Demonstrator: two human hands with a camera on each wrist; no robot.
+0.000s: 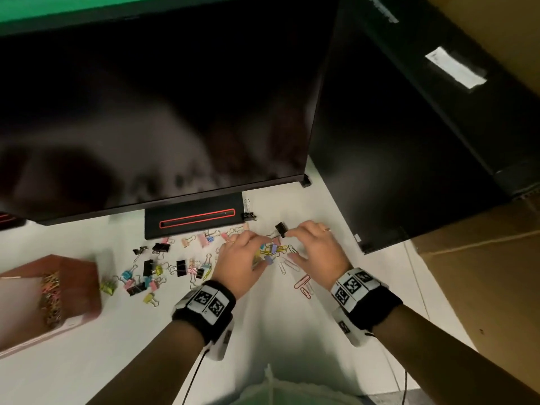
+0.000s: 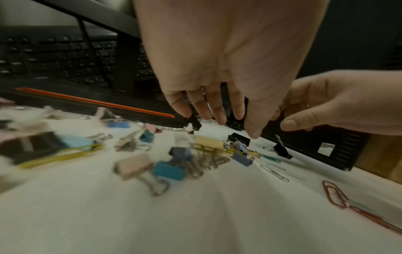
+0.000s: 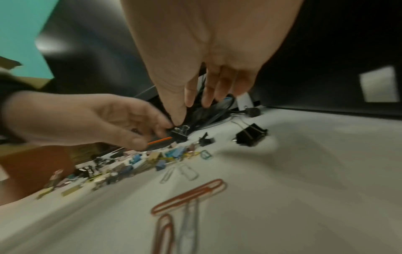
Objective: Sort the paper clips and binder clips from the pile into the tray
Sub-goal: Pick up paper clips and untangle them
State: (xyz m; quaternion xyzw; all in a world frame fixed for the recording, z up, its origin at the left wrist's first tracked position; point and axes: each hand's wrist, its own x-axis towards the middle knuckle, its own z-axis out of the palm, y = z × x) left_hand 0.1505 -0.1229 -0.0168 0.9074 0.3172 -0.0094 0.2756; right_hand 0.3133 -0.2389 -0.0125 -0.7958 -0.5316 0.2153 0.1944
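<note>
A mixed heap of coloured binder clips and paper clips (image 1: 273, 251) lies on the white table between my hands. My left hand (image 1: 258, 249) hovers over it with straight fingers (image 2: 219, 115) pointing down and holds nothing. Just right of it my right hand (image 1: 292, 244) also hangs empty, thumb and fingers (image 3: 208, 96) apart. A black binder clip (image 1: 281, 229) lies just beyond its fingertips. More binder clips (image 1: 152, 273) are scattered to the left. Pink and silver paper clips (image 1: 302, 283) lie near my right wrist. The brown tray (image 1: 79, 276) at far left holds paper clips (image 1: 51, 290).
A dark monitor (image 1: 146, 112) overhangs the table, its stand base (image 1: 193, 219) right behind the heap. A black computer case (image 1: 394, 141) stands to the right, with cardboard boxes (image 1: 482, 273) beyond. A keyboard (image 2: 54, 56) sits behind the stand.
</note>
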